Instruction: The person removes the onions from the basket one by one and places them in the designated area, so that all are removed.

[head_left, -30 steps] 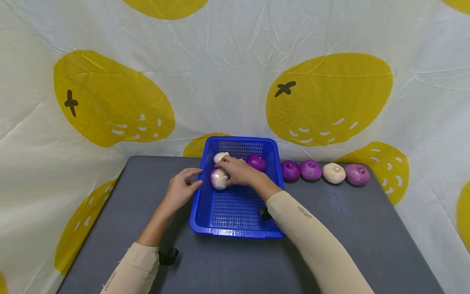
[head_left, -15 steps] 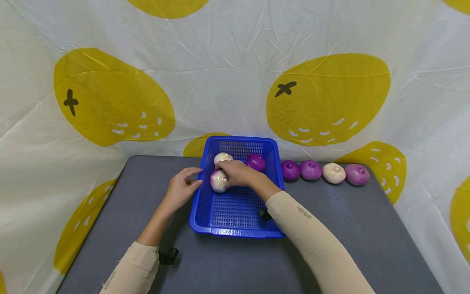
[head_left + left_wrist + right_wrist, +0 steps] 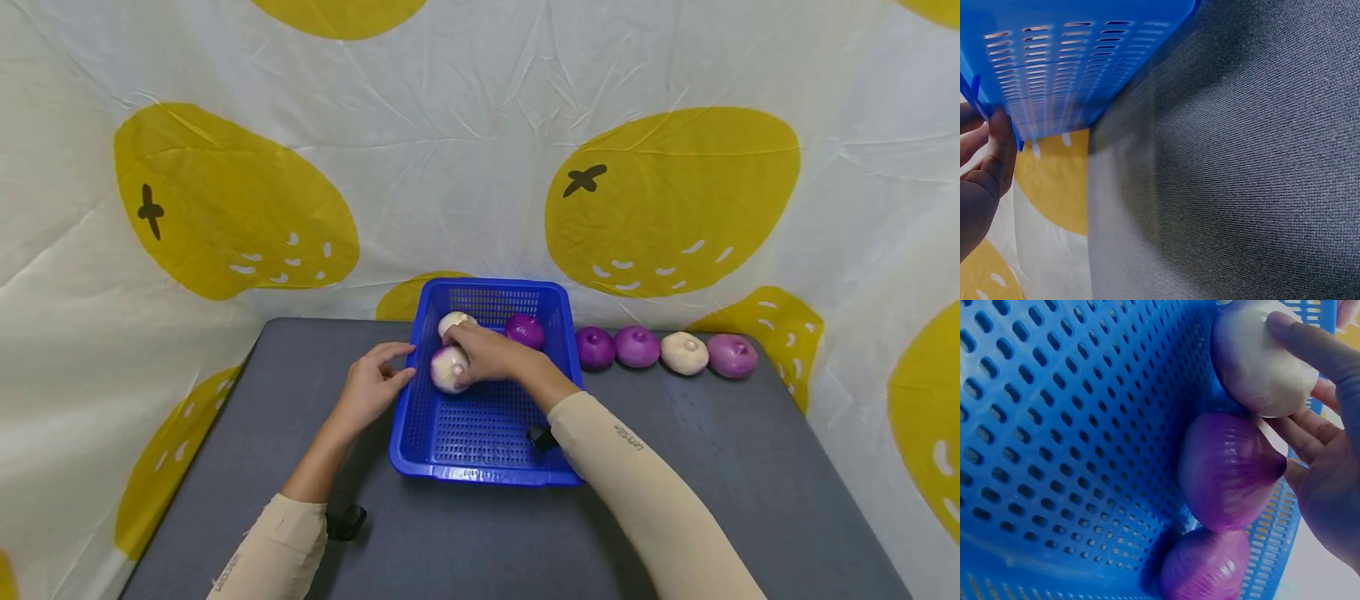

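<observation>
A white onion with purple edges sits in the left part of the blue plastic basket. My right hand holds it, the thumb across its pale skin in the right wrist view. Behind it a white onion shows partly. To the right is a purple onion. The right wrist view has another purple onion between the held one and a further purple onion; the hand hides it from the head camera. My left hand touches the basket's left rim from outside, fingers loosely bent.
Right of the basket, along the table's back edge, stand a dark purple onion, a lighter purple one, a white onion and a pinkish-purple onion in a row. The dark grey table meets a patterned cloth behind.
The held onion has turned a little under my right hand, and its pale root end now faces the camera more. More of the white onion behind shows. My left hand stays at the rim.
</observation>
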Demonstrator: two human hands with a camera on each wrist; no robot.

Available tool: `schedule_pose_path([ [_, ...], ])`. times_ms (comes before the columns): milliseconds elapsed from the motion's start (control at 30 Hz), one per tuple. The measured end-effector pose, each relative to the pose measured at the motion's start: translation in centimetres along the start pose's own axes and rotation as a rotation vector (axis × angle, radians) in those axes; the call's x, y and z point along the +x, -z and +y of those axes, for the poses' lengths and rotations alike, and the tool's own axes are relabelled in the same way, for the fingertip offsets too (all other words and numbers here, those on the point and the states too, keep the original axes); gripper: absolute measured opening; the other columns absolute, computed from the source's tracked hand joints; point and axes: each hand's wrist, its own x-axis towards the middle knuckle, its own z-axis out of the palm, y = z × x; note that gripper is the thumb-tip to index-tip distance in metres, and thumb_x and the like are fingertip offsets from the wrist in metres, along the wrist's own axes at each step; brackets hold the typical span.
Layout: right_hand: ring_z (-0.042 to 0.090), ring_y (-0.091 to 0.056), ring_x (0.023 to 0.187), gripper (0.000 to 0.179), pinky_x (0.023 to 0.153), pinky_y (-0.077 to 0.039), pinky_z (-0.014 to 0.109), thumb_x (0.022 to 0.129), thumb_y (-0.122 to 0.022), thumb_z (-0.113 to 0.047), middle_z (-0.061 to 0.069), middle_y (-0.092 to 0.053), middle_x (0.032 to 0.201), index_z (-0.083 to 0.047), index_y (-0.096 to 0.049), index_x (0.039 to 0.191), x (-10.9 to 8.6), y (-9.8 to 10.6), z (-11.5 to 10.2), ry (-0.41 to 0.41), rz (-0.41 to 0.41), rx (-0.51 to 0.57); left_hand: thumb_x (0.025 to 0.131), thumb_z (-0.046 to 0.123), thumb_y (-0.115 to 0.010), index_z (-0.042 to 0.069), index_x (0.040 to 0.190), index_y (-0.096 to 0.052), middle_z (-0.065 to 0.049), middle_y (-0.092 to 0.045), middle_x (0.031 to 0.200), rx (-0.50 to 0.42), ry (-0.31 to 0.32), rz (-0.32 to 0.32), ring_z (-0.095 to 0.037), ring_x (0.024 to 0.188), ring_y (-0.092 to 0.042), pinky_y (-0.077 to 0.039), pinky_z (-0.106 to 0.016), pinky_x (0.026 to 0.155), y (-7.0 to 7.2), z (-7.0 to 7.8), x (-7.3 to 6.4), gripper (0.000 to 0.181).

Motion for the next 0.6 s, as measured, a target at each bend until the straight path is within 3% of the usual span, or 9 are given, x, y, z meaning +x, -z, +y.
schedule_pose_path([
  [300, 0.028, -0.059, 0.110, 0.057, 0.096, -0.054, 0.039, 0.083, -0.083, -0.024, 0.017, -0.050, 0.128, -0.010, -0.055, 0.131, -0.8, 1.1, -0.2, -0.042, 0.021, 0.089, 0.093, 0.008, -0.076, 0.002, 0.129, -0.071, -0.017, -0.066, 0.134, 0.010, 0.004, 0.006, -0.024, 0.080, -0.072, -0.054, -0.022, 0.066, -0.1, 0.1, 0.0, 0.037],
  [600, 0.030, -0.056, 0.111, 0.057, 0.095, -0.053, 0.041, 0.084, -0.082, -0.023, 0.018, -0.051, 0.127, -0.008, -0.058, 0.134, -1.6, 2.7, -1.0, -0.013, 0.075, 0.129, 0.092, 0.007, -0.076, 0.001, 0.128, -0.071, -0.019, -0.067, 0.133, 0.014, -0.014, 0.013, -0.025, 0.080, -0.073, -0.055, -0.022, 0.067, -0.2, -0.2, 0.0, 0.037],
])
